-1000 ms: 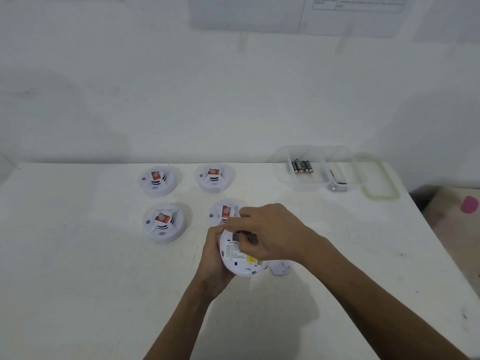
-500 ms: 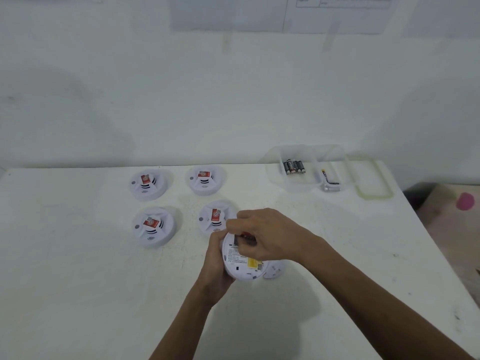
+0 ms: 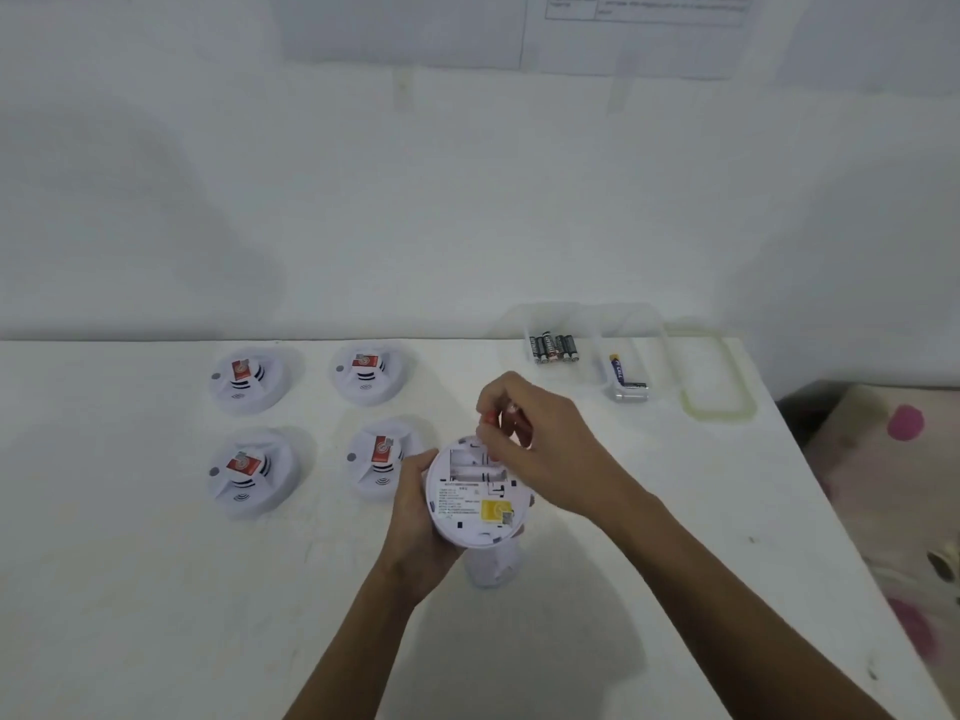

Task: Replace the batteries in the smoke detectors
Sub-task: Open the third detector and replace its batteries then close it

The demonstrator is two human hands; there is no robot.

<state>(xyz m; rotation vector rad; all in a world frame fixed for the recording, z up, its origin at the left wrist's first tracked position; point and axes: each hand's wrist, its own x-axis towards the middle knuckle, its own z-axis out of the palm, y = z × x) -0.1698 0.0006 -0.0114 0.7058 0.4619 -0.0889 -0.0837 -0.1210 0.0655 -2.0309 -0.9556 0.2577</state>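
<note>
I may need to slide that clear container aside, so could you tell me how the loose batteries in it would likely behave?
The batteries are small cylinders lying side by side, so they would probably roll and knock together. The clear container has raised walls, which should keep them in. It looks like thin plastic, likely light, so it may skid easily.

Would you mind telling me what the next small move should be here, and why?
Probably carry the red battery pinched in the right hand to the clear plastic box. The white round smoke detector, cupped back-up in the left hand, shows an empty-looking bay.
</note>
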